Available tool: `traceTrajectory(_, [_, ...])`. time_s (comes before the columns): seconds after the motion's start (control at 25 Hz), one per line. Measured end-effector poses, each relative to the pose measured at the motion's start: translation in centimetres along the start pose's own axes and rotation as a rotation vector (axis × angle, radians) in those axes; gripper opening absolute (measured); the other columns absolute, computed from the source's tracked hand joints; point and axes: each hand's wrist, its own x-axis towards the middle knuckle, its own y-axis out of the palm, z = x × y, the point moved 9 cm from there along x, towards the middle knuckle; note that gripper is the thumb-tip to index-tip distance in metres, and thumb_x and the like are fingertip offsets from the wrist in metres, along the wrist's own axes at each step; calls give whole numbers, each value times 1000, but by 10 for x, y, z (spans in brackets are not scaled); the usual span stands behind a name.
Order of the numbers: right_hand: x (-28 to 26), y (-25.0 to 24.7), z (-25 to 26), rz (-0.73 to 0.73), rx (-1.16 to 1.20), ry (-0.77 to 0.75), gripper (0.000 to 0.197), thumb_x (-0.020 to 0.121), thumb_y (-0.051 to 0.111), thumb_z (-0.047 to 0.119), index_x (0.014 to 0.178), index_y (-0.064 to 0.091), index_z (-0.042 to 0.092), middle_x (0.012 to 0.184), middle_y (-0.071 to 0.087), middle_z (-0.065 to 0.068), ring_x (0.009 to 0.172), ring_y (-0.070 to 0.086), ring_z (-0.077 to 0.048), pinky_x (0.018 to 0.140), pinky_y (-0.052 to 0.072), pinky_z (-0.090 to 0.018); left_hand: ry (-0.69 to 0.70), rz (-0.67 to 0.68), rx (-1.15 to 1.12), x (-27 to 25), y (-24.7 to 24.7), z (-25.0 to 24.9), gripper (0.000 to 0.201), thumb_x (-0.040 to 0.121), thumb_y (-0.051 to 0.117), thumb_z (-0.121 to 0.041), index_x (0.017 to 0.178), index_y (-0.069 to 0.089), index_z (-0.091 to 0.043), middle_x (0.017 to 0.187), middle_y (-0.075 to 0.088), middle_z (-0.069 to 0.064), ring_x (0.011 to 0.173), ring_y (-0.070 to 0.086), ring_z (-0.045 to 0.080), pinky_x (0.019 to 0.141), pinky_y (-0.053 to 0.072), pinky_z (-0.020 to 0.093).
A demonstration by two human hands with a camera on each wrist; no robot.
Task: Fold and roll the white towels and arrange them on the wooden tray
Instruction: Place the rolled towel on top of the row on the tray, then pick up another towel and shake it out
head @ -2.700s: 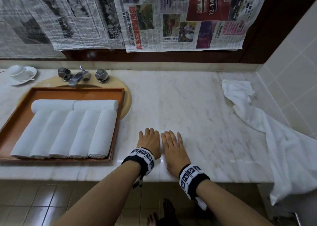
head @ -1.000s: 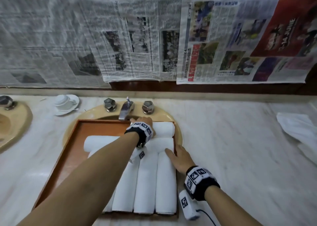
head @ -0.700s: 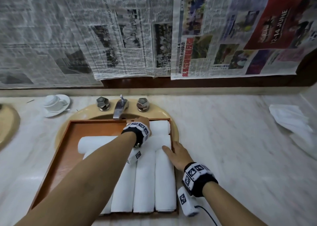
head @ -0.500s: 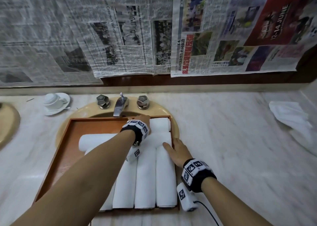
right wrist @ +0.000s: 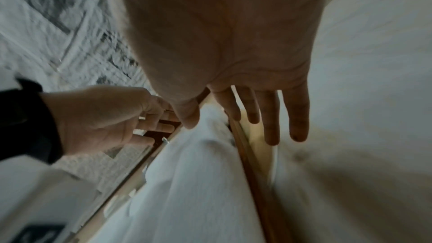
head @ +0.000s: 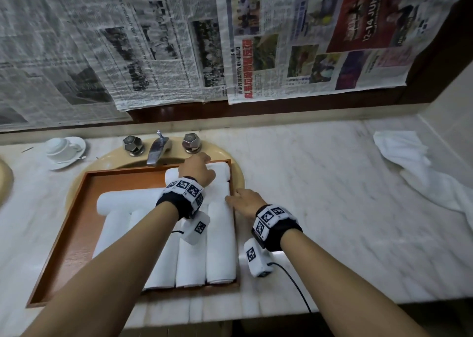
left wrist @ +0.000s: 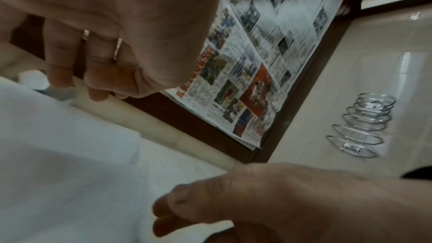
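No towel is being gripped: the left hand (head: 197, 169), fingers loosely bent, is being held over the far roll (head: 220, 173), and the right hand (head: 244, 202) is being kept flat at the tray (head: 76, 224) edge. Straight right fingers (right wrist: 297, 114) are being shown only by the wrist view; the rolls (head: 220, 242) filling the tray, only overhead.

Both hands (head: 197, 169) moved from countertop to the rolled towels (head: 220, 237).

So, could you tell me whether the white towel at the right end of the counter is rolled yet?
Not rolled. The white towel lies loose and crumpled on the marble counter.
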Motion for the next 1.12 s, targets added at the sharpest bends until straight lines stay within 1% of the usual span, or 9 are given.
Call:
traceTrajectory(0.12, [-29,-45,-20,-43,78,-63,55,95,55,38,142,46,11,147,45,-9,133,43,-25,107,35,-32,88,-89,-159,-28,12,-53,37,79,55,-5,110,67,-18,113,69,3,106,61,23,95,49,35])
traceTrajectory(0.32, [-99,-159,-144,-338,252,-64,42,93,60,29,132,57,14,140,52,-5,122,54,-21,100,41,-26,303,-45,-258,-85,108,-220,36,77,52,0,100,72,-19,100,72,-3,98,63,17,92,49,29])
traceTrajectory(0.48, [-189,-255,-343,-735,211,226,39,91,60,24,129,56,17,147,39,-5,132,40,-22,106,35,-29,541,195,-206,-150,236,-386,35,79,52,2,99,73,-18,101,72,-1,99,63,15,87,46,22])
traceTrajectory(0.6, [-261,-272,-476,-766,32,588,56,90,61,34,140,40,23,157,14,-4,141,19,-29,111,30,-42,708,373,-85,-211,320,-477,38,81,49,2,102,71,-19,109,69,-1,103,63,17,86,47,23])
traceTrajectory(0.68, [-286,-266,-529,-734,32,623,58,86,66,34,138,41,25,151,16,-7,137,24,-31,109,35,-41,787,456,32,-243,363,-517,41,83,47,3,109,68,-20,119,64,-1,109,59,19,88,47,27])
traceTrajectory(0.84, [-297,-264,-552,-793,129,377,43,83,59,2,121,53,23,122,51,-6,110,55,-24,92,48,-32,883,585,287,-282,420,-546,54,82,49,5,125,57,-27,138,49,-4,122,50,20,95,46,34])
traceTrajectory(0.92, [-304,-281,-540,-863,185,285,38,84,60,3,116,54,23,108,62,-4,100,60,-20,86,51,-32,958,662,342,-292,434,-546,65,81,53,5,135,49,-30,142,47,-6,122,51,21,97,46,37])
traceTrajectory(1.0, [-318,-315,-512,-977,214,152,30,82,66,8,109,59,21,98,67,-3,93,61,-19,82,51,-32,996,679,244,-294,424,-553,52,84,63,-4,131,56,-25,123,63,0,100,63,23,87,50,36])
traceTrajectory(1.12, [-343,-388,-456,-1128,230,-61,20,78,77,10,95,70,16,83,72,0,75,65,-13,70,53,-23,995,449,-111,-277,341,-581,10,90,68,-19,86,69,-11,68,64,-2,51,61,16,55,47,23])
